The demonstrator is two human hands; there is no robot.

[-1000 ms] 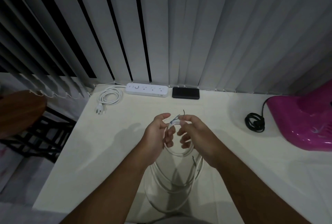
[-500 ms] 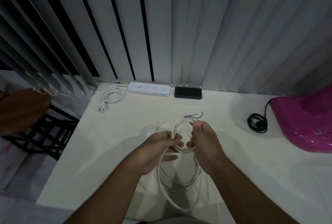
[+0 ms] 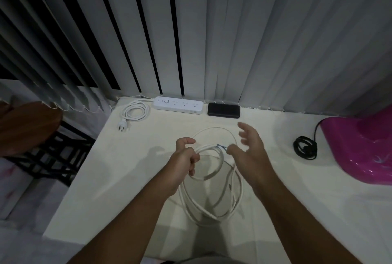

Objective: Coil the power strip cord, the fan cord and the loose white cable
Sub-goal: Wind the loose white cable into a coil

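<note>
Head view: the left hand (image 3: 184, 157) has its fingers curled round several strands of the loose white cable (image 3: 212, 181), gathering them in a fist above the table (image 3: 131, 179), thumb pointing up toward the far side. The right hand (image 3: 247, 150) is beside it with fingers spread and slightly bent, holding nothing; its thumb lies next to the cable's stripped end (image 3: 221, 147), where thin bluish wires stick out, though actual contact cannot be told. From the left fist the cable runs in uneven loops: one arcs away toward the blinds, a smaller one sits between the hands, and larger turns lie below on the tabletop toward the near edge. At the back of the table the white power strip (image 3: 178, 107) lies along the vertical blinds (image 3: 212, 30), and its cord (image 3: 134, 111) is already wound into a neat ring to the left, plug (image 3: 123, 127) pointing toward the near side. A black rectangular device (image 3: 223, 110) sits just right of the strip. Far right, the pink fan base (image 3: 360, 149) stands on the table with its black cord (image 3: 305, 149) bundled in a small coil beside it. A brown stool (image 3: 25, 126) is off the table's left edge.
</note>
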